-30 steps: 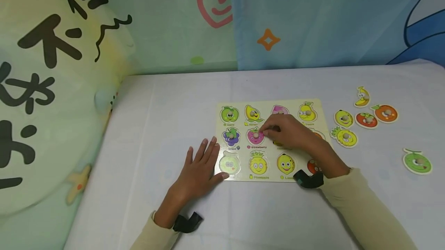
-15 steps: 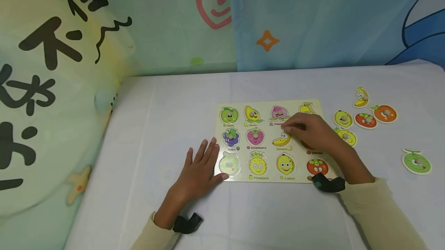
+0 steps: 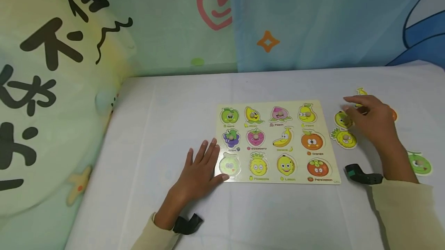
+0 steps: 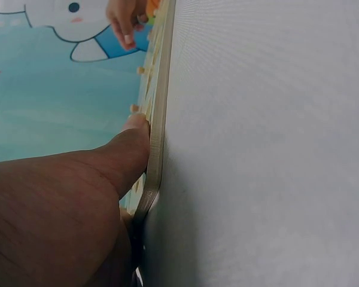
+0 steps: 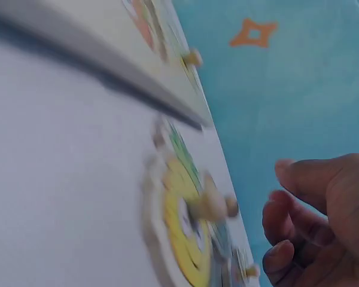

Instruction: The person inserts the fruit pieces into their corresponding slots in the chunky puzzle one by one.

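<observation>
My left hand rests with straight fingers on the left edge of a pale yellow fruit puzzle board; in the left wrist view its thumb lies along the board's edge. Over the loose knobbed pieces at the right hovers my right hand, thumb and fingers apart with nothing between them. Just left of it lie the lemon piece and the pineapple piece, whose knob shows in the right wrist view. The hand partly covers the banana piece and the orange piece.
A green melon piece lies apart, partly behind the right forearm. Knobbed pieces, among them the strawberry and the grapes, sit in the board. The white tablecloth meets a printed curtain at the back.
My right hand has moved away from the strawberry piece, rightward across the board, to above the loose pieces. My left hand has stayed in place on the board.
</observation>
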A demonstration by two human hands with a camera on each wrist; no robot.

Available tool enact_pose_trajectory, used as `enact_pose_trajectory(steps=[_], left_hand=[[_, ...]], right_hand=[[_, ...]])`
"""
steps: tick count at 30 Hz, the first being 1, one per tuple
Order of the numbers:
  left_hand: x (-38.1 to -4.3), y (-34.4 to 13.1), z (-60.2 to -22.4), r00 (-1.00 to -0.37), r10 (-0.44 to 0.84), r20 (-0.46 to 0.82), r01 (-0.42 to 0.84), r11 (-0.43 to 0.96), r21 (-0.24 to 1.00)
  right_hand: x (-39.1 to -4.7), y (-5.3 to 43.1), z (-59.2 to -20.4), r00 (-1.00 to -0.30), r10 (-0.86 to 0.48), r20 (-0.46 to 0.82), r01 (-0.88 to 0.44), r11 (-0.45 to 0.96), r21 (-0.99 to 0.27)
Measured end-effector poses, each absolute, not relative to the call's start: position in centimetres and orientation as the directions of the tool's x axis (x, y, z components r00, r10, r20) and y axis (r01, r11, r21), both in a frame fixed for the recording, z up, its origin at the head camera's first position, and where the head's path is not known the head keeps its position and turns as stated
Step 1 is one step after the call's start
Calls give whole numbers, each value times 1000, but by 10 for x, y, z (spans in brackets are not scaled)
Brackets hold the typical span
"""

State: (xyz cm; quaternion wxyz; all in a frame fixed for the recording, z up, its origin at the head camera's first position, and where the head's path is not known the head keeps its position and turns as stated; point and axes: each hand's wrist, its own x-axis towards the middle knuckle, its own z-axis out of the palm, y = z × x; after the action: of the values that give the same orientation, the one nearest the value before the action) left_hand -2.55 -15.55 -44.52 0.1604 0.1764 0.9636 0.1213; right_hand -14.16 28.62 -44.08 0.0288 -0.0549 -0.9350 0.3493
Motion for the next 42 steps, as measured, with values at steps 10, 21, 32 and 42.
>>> enact_pose_trajectory(steps=[10,21,32,42], left_hand=[[-24,-157,-445,-886,383,-261,304,905,297],[-25,-156,-446,-885,385,-262,309,906,288],[-25,-157,-447,-885,391,-253,320,905,280],[-25,-157,-445,-885,392,-250,319,903,288]], right_hand=[[-155,315,-444,-957,223,-184,289,734,-615],[-163,317,-438,-905,269,-331,420,698,-580],[-163,310,-439,-900,244,-361,416,728,-545],[-159,302,-440,-934,193,-301,333,775,-537]])
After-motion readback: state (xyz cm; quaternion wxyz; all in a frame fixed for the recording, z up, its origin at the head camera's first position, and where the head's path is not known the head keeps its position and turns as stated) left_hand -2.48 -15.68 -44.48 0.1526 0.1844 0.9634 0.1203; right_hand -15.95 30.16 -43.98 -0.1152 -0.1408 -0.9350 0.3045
